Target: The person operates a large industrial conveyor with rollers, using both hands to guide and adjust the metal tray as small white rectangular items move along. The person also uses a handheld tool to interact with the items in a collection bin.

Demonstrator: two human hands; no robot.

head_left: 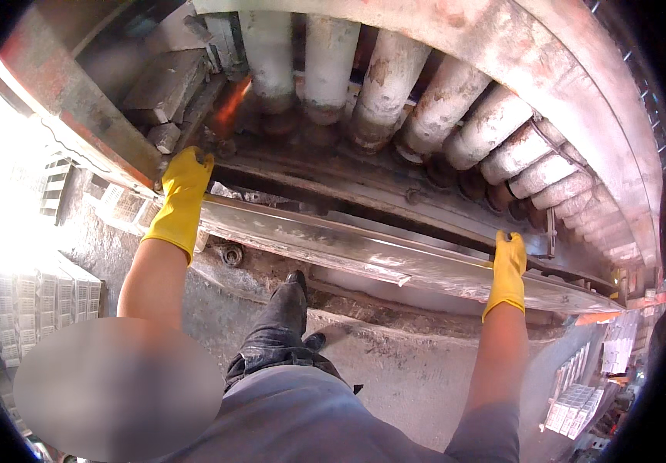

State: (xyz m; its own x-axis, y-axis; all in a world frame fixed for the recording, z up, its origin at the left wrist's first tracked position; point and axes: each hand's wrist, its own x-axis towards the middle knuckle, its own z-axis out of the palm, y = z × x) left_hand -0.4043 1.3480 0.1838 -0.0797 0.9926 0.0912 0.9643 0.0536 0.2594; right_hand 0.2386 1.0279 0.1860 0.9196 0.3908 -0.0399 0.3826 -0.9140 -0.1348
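Note:
A long silvery metal panel (325, 245) runs across in front of me, tilted, below a dark slot along the machine. My left hand (182, 193), in a yellow rubber glove, is closed at its left end, fingers curled over the far side. My right hand (509, 266), gloved the same way, grips the panel's upper edge toward its right end. Both arms are stretched forward and wide apart. The fingertips are partly hidden behind the edge.
Beyond the slot stands a row of thick, grimy pipes (329, 65) under a curved metal beam (549, 54). An orange glow (230, 104) shows near the left pipes. Stacked pale ingots (36, 297) lie at left, more ingots (574, 409) at right. A blurred oval hides the lower left.

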